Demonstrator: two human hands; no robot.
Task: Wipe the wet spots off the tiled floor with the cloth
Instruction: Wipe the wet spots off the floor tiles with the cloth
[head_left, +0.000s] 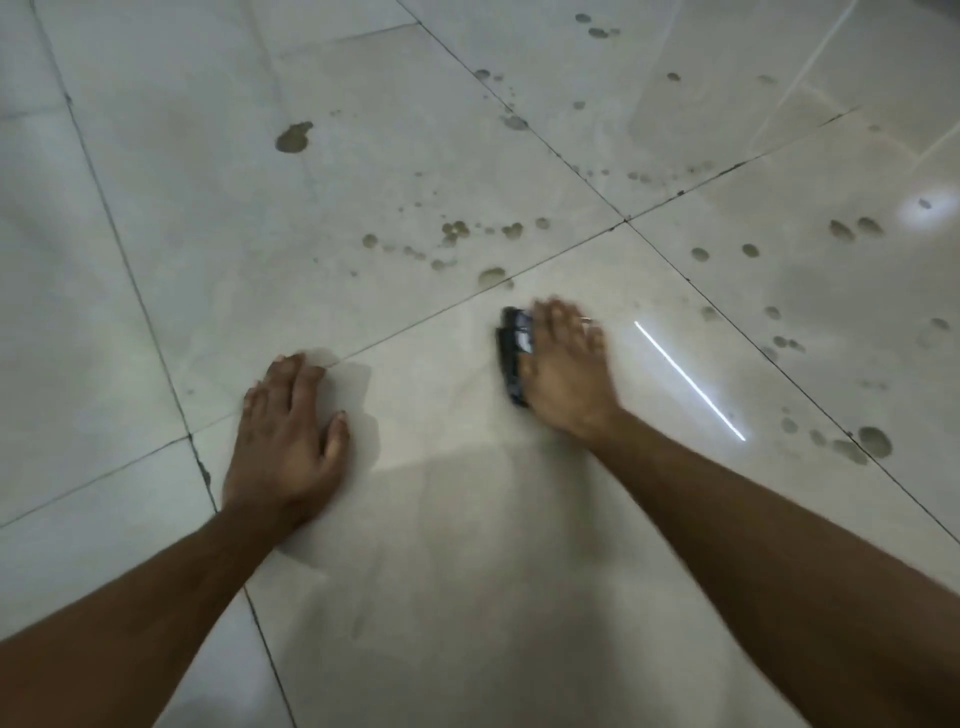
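The left hand (288, 431) is pressed flat on the pale tiled floor (156, 260), its fingers (291, 374) held close together with nothing grasped. Above and between the hands, brownish wet spots (454, 231) are scattered across the tiles, one larger blotch (294, 137) lying well apart at the upper left. The cloth (513, 353), dark and bunched, is seen blurred just below these spots, pinned to the floor under the right hand (563, 369), whose fingers (556, 322) are laid over it. Only the cloth's left edge is visible. Further spots (875, 441) are spread over the tile to the right, beside a thin bright reflected line (688, 379).
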